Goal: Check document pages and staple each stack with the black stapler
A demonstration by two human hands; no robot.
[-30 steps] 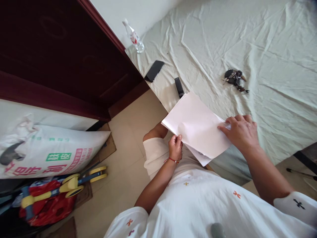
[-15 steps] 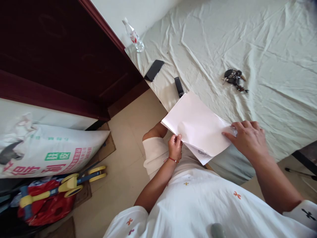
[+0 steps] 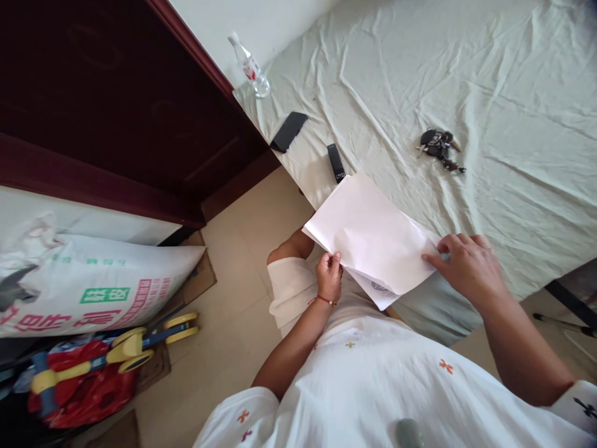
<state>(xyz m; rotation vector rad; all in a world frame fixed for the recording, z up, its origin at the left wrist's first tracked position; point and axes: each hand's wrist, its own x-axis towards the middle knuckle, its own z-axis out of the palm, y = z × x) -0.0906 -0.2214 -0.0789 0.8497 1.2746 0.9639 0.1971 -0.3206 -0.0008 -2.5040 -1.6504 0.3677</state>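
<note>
A small stack of white paper sheets [image 3: 368, 224] lies tilted over my lap and the near edge of the cloth-covered surface. Its lower corner is lifted, and dark printing shows on a sheet beneath. My left hand [image 3: 329, 274] is closed on the stack's lower left edge, thumb on top. At the right end, my right hand [image 3: 469, 264] has its thumb on the edge and its fingers curled around it. Something pale and see-through shows between that thumb and forefinger; I cannot make out what it is.
On the pale cloth [image 3: 522, 186] lie a bunch of keys [image 3: 438, 146], a small black device [image 3: 335, 163] and a black phone-like object [image 3: 289, 131]. A clear bottle [image 3: 250, 68] stands at the corner. Left on the floor are a printed sack [image 3: 153, 267] and a yellow-blue ride-on toy [image 3: 128, 350].
My right hand has shifted slightly at the paper's right edge, its fingers more curled. My left hand and the stack stay almost in place. The view has moved a little.
</note>
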